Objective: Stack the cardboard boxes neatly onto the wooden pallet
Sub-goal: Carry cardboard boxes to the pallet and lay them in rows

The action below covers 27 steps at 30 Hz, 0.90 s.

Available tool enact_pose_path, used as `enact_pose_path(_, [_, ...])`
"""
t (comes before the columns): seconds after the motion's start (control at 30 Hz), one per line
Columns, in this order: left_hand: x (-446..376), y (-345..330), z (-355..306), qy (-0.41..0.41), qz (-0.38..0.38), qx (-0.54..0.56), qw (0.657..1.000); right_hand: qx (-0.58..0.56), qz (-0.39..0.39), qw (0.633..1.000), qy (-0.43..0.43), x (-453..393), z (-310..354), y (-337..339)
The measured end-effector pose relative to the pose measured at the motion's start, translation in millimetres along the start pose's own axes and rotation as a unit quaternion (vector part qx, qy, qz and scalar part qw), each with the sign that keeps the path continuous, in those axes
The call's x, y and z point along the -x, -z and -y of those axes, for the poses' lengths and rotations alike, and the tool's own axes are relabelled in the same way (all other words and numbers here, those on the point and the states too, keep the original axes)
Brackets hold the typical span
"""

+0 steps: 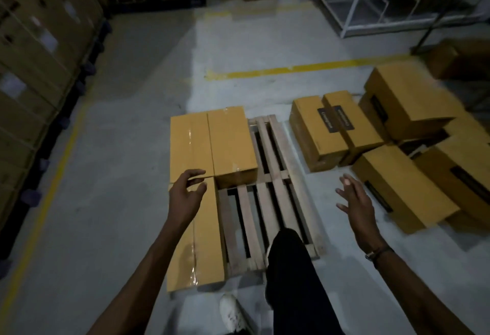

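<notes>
Cardboard boxes [212,146] lie on the left part of the wooden pallet [275,191], taped tops up: two side by side at the far end, a third [205,241] at the near left. More boxes [397,149] sit jumbled on the floor at about two o'clock from the pallet. Both hands are empty; the left hand [185,194] hovers loosely curled over the near box, and the right hand [355,199] is spread open. A dark trouser leg [291,276] stands at six o'clock.
</notes>
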<state>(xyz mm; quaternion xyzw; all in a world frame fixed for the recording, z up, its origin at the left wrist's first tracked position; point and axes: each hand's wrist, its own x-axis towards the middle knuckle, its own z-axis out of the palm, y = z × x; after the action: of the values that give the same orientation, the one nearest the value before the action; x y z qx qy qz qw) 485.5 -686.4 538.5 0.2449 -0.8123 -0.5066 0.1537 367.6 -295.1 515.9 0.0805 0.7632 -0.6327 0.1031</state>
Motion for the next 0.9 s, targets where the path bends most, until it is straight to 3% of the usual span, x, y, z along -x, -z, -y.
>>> enact_pose_path(0.27, [51, -87, -88, -0.014, 0.005, 0.052, 0.999, -0.062, -0.071, 0.996, 0.009, 25, 14, 148])
enact_pose_path(0.63, [105, -365, -208, 0.033, 0.086, 0.144, 0.985, -0.086, -0.137, 0.986, -0.028, -13, -27, 385])
enact_pose_path(0.9, [114, -511, -266, 0.057, 0.144, 0.161, 0.975, -0.084, -0.165, 0.981, -0.053, -64, -30, 516])
